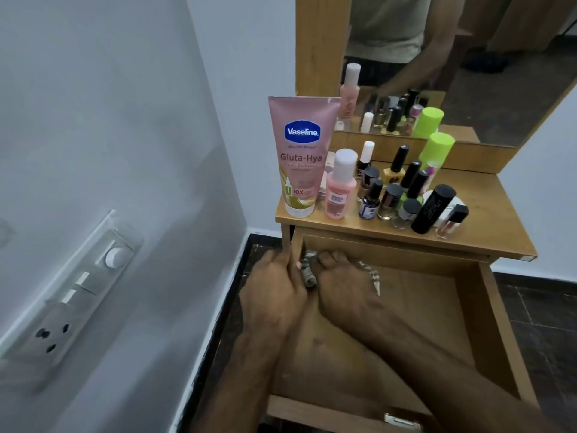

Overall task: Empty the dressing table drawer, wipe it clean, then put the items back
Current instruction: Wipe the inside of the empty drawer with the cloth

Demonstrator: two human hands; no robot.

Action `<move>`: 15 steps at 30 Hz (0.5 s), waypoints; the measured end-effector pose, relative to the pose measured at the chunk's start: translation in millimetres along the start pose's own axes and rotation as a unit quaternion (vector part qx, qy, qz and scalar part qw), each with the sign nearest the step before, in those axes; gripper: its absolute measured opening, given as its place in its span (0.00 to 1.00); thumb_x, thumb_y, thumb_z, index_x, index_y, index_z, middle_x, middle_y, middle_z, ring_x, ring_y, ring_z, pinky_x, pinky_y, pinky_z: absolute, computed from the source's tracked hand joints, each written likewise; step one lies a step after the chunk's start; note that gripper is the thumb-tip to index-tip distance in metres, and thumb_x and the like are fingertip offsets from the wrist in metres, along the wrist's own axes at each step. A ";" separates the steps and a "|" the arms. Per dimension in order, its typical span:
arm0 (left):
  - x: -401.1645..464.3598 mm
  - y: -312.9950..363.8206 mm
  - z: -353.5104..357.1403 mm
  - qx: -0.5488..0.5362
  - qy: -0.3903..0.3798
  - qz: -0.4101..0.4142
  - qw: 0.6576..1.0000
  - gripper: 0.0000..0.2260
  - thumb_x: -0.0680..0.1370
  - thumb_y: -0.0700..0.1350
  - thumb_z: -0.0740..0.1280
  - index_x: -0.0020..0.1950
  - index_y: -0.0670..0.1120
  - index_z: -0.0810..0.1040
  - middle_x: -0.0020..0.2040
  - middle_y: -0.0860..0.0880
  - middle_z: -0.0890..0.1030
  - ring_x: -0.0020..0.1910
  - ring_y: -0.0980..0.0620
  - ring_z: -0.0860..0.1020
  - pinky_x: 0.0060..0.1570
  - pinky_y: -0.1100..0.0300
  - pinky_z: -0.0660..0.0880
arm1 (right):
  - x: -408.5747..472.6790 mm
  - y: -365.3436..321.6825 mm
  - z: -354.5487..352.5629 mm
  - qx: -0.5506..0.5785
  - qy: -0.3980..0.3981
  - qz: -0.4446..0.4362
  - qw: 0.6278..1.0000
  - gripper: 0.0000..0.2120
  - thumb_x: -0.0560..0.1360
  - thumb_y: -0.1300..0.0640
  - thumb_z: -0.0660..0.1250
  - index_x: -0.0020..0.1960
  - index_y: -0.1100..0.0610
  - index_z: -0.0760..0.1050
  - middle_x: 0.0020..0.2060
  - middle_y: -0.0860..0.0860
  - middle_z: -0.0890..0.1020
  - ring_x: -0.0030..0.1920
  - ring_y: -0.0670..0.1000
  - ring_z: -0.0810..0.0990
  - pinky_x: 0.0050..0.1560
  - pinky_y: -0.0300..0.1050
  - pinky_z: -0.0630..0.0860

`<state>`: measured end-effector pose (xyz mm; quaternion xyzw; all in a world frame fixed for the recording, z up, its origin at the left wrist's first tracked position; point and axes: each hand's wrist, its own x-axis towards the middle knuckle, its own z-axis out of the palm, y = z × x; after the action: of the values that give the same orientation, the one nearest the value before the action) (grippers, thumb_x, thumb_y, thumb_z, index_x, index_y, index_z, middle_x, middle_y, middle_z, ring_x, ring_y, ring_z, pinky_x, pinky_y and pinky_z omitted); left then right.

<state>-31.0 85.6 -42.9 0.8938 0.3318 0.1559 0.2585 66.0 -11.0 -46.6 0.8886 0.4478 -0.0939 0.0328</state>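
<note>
- Left hand [274,289]: rests on the left wall of the drawer [474,332] near its back corner, fingers curled over the rim and gripping it.
- Right hand [346,285]: reaches across into the drawer's back left corner, palm down, pressing a grey patterned cloth [307,271] against the drawer bottom; whether the fingers curl round the cloth or lie flat on it cannot be told. Cloth edges show between the two hands and just beside the right hand's far side.
- Drawer: pulled out from under the table [487,214], wooden, with only the cloth and the right hand visible inside; a metal handle [401,419] shows on its front edge.
- Table top: carries the toiletries, all upright. A pink Vaseline tube [301,157] stands at the left front, cap down; just beside it a small pink bottle [340,185] with a white cap.
- To the right of the pink bottle: a tight cluster of nail polish bottles [390,192], mostly black-capped, one yellow; behind them a bottle with a lime-green cap [437,148].
- Right front of the cluster: a black cylinder [432,210], tilted, and a small black-capped bottle [452,221] just beside it.
- Mirror [468,73]: stands behind the table top and reflects the bottles.
- Wall at left: a switch panel [78,292] with sockets.
</note>
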 end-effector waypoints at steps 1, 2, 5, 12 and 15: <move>-0.3 0.6 -0.2 -0.004 0.002 -0.003 1.000 0.14 0.82 0.52 0.60 0.66 0.53 0.77 0.52 0.52 0.78 0.44 0.56 0.69 0.42 0.57 0.71 | 2.2 -0.1 0.3 -0.001 0.008 0.000 1.000 0.27 0.79 0.54 0.62 0.77 0.53 0.65 0.75 0.52 0.68 0.72 0.54 0.65 0.70 0.53 0.68; -0.3 1.0 -0.9 -0.007 0.001 -0.007 1.000 0.15 0.82 0.52 0.60 0.66 0.53 0.77 0.53 0.52 0.79 0.44 0.56 0.70 0.43 0.56 0.73 | 2.4 1.0 -0.3 0.002 0.012 -0.001 1.000 0.27 0.79 0.54 0.62 0.77 0.52 0.65 0.75 0.51 0.68 0.72 0.54 0.65 0.70 0.52 0.67; 0.4 0.5 -3.2 -0.018 -0.010 -0.016 1.000 0.15 0.82 0.52 0.60 0.67 0.53 0.77 0.53 0.51 0.80 0.44 0.56 0.72 0.44 0.56 0.75 | -6.5 5.8 -0.5 0.031 0.002 -0.040 0.999 0.28 0.79 0.53 0.62 0.78 0.51 0.64 0.75 0.49 0.68 0.72 0.53 0.65 0.72 0.51 0.65; -4.3 4.1 -5.3 -0.014 -0.007 -0.022 1.000 0.15 0.82 0.52 0.61 0.67 0.51 0.78 0.52 0.52 0.78 0.43 0.55 0.71 0.43 0.57 0.71 | -17.0 9.8 6.9 0.041 -0.009 -0.087 0.995 0.27 0.81 0.49 0.61 0.79 0.51 0.62 0.75 0.52 0.67 0.72 0.55 0.65 0.70 0.51 0.66; -1.2 -0.5 -6.6 -0.027 -0.018 -0.028 0.999 0.15 0.82 0.52 0.61 0.68 0.54 0.78 0.54 0.52 0.79 0.44 0.56 0.70 0.44 0.57 0.70 | 6.2 13.6 1.1 0.050 0.008 -0.043 0.998 0.28 0.81 0.50 0.60 0.80 0.50 0.60 0.76 0.53 0.64 0.73 0.55 0.63 0.73 0.52 0.63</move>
<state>-35.1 87.5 -38.0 0.8794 0.3475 0.1411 0.2932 80.3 -14.3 -49.2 0.8698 0.4807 -0.1100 -0.0194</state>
